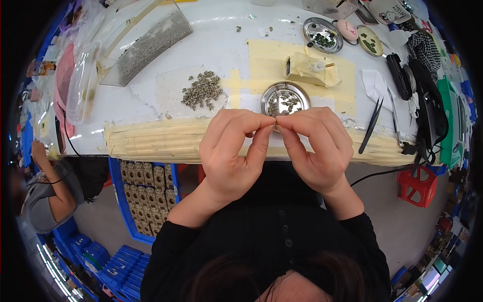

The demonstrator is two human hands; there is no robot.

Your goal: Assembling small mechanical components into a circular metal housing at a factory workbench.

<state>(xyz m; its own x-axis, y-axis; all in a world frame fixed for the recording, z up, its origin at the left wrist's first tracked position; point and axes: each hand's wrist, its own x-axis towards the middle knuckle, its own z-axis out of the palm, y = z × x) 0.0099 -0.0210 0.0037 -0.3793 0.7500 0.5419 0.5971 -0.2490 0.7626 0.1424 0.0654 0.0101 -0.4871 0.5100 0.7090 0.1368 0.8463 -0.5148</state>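
My left hand (pixel 236 148) and my right hand (pixel 318 146) meet over the table's front edge, each with thumb and forefinger pinched together. Between the touching fingertips is a tiny part, mostly hidden and too small to name. Just behind the fingertips stands a round metal dish (pixel 265 96) holding several small greyish parts (pixel 290 103). Farther left, a loose heap of similar small metallic parts (pixel 202 90) lies on a clear sheet. Beyond the dish is a small box-shaped block wrapped in cream tape (pixel 307 72), with a white piece sticking out of it.
Black tweezers (pixel 371 126) lie to the right, near a black case (pixel 398 75). At the back right sits a metal dish with dark green pieces (pixel 322 35). A clear bin of grey granules (pixel 151 48) stands back left. Below the table is a blue crate (pixel 121 201); a co-worker (pixel 53 196) sits left.
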